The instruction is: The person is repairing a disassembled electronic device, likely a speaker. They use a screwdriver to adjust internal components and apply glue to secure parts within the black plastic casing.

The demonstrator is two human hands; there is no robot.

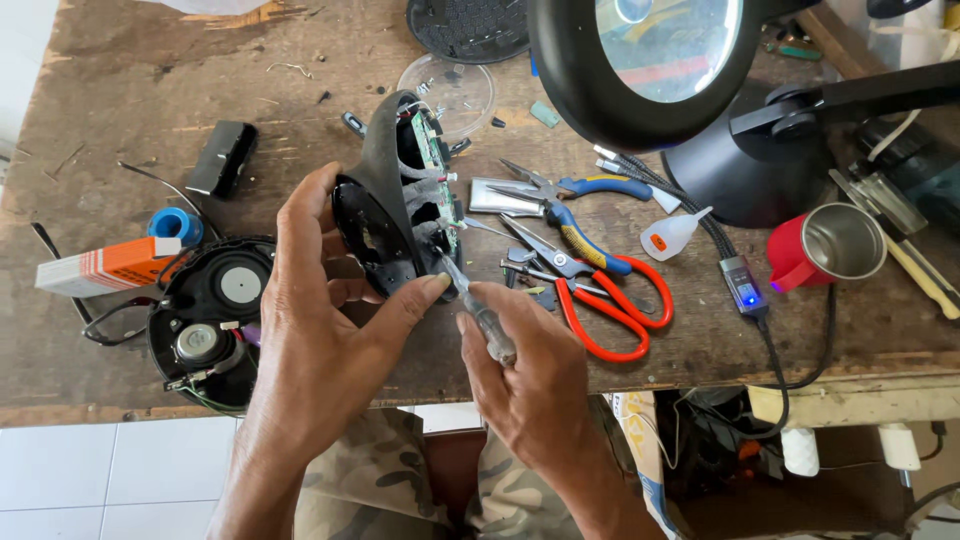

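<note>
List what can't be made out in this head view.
- Screwdriver tip: buried among parts of the black housing.
- Left hand fingers: wrapped behind the housing.
- Magnifier lamp: cut off by the top edge.
- Circuit board parts: too small.
- Right hand palm: faces away.

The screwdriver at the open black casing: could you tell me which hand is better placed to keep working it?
Right hand: it grips the screwdriver, tip at the black casing; the left hand steadies that casing.
</note>
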